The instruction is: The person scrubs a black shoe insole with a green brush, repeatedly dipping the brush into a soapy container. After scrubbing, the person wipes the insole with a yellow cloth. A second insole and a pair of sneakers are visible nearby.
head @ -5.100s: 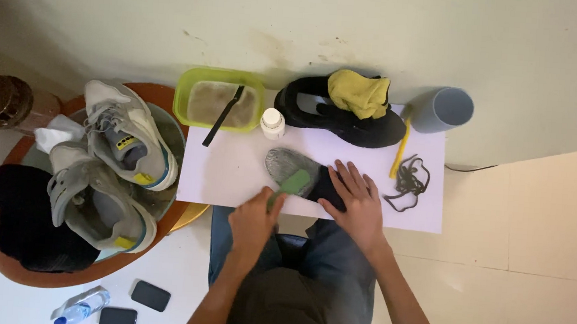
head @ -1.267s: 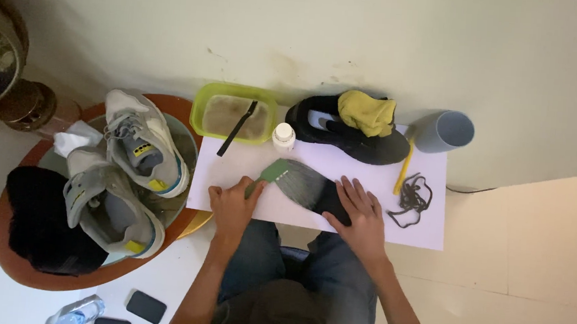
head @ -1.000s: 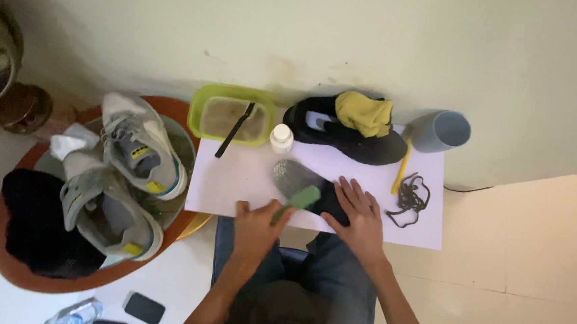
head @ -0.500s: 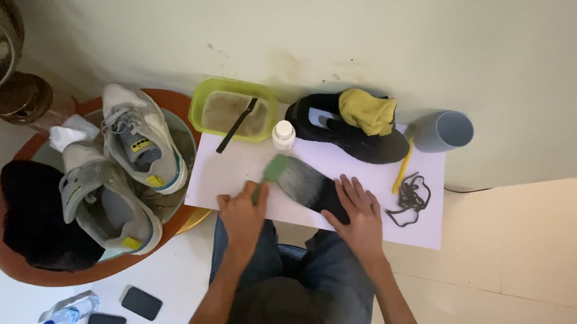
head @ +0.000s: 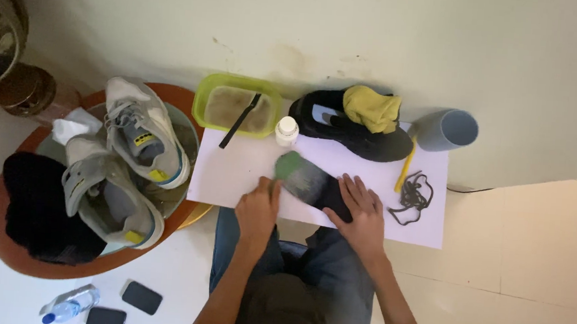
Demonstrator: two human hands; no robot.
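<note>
Your insole (head: 310, 184) lies on the white sheet (head: 233, 172) over your lap, dark and grey along most of its length. Your left hand (head: 256, 210) is curled at its near-left end, fingers closed round a green brush or sponge (head: 288, 163) that rests on the insole's far tip; the exact grip is too blurred to make out. Your right hand (head: 361, 213) lies flat with fingers spread, pressing down on the insole's dark right end.

Just beyond the insole's tip stands a small white bottle (head: 286, 131) with a white cap, upright on the sheet; any label on it is too small to tell. Left of the bottle is a lime-green tub (head: 201, 102) holding murky water, with a black brush (head: 239, 119) slanted across its rim. Right of the bottle a black shoe (head: 332, 124) lies on its side with a yellow cloth (head: 372, 108) stuffed in it. A yellow stick (head: 404, 171) and a tangle of dark laces (head: 415, 196) lie near your right hand, and a grey-blue cup (head: 448, 130) lies tipped by the wall.

To your left, two grey trainers (head: 126, 164) with yellow tags sit in a basin (head: 179, 198) on a round brown tray (head: 37, 266), beside a black cloth (head: 38, 215). On the floor lie two dark phones (head: 126, 306) and a plastic bottle (head: 69, 304) with a blue cap.
</note>
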